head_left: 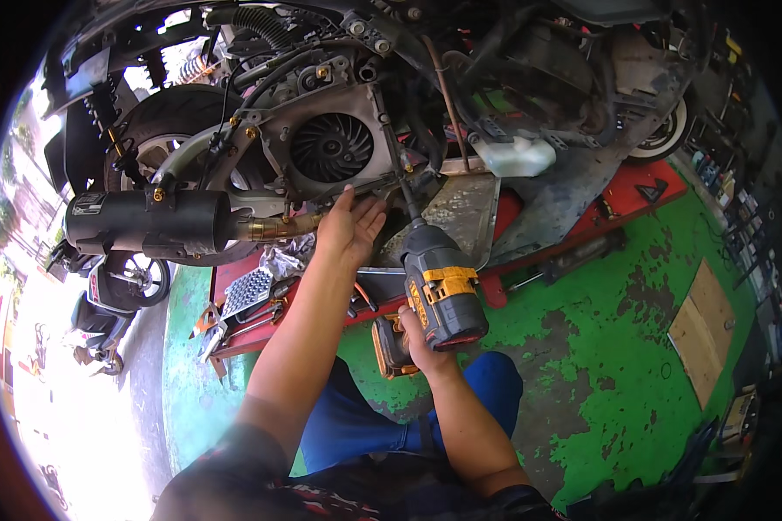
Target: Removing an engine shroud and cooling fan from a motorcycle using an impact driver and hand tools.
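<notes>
1. Impact driver [443,282], black and orange, held in front of the person, nose pointing up and away toward the underside of the engine; the fingers of the right hand [420,345] wrap its handle above the battery, though whether one presses the trigger cannot be told
2. Left hand [351,233] is palm up just left of the driver's nose, thumb standing apart from loosely curled fingers; nothing shows pinched there, and contact with the engine's lower edge cannot be told
3. From the nose, a long shaft [407,196] runs up beside the engine casing [277,135], right of the round fan [332,147]; its tip is too small and dark to show whether it sits on a fastener
4. Step in hand, as I judge it: turning a fastener near the casing's lower right edge, loosening or tightening unclear
5. The next move seems to call for a square, steady seat before power, with the free palm ready to steady or catch a part
6. Farther out, the exhaust pipe [274,227] leads left to a black muffler [148,224]; right of the shaft hangs a whitish reservoir [520,156]
</notes>
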### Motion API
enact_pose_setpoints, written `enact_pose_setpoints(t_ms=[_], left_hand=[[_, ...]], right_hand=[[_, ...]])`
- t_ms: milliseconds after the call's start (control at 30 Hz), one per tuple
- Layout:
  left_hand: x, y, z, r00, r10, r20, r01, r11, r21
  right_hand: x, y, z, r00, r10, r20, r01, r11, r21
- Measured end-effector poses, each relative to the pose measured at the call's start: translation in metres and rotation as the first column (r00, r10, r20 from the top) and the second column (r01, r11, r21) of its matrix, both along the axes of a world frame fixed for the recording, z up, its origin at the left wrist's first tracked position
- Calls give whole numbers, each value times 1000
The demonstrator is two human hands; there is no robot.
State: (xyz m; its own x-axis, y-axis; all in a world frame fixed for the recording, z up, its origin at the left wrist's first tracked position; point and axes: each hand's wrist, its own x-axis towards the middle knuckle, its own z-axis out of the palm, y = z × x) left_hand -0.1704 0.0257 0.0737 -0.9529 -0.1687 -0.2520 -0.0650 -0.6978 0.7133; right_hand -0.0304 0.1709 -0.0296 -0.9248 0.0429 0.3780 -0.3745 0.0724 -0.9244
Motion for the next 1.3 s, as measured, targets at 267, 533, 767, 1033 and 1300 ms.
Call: enact_pose_setpoints(t_ms=[267,533,767,1033,1300], left_hand=[[-22,-2,-7,1000,31,-3,-31,999,-10],[-35,3,-5,992,121,-29,-118,989,88],[-35,11,-8,986,167,-8,-165,981,98],[-21,15,-9,963,270,-5,-269,961,68],[-8,13,-5,968,253,-5,-252,965,79]], right_hand=[[12,11,7,984,-72,-165,74,997,11],[54,57,11,978,181,102,-147,950,-275],[73,100,23,989,59,-133,-37,986,165],[119,132,50,987,-143,-71,144,989,13],[127,164,29,998,62,1,-62,998,-16]])
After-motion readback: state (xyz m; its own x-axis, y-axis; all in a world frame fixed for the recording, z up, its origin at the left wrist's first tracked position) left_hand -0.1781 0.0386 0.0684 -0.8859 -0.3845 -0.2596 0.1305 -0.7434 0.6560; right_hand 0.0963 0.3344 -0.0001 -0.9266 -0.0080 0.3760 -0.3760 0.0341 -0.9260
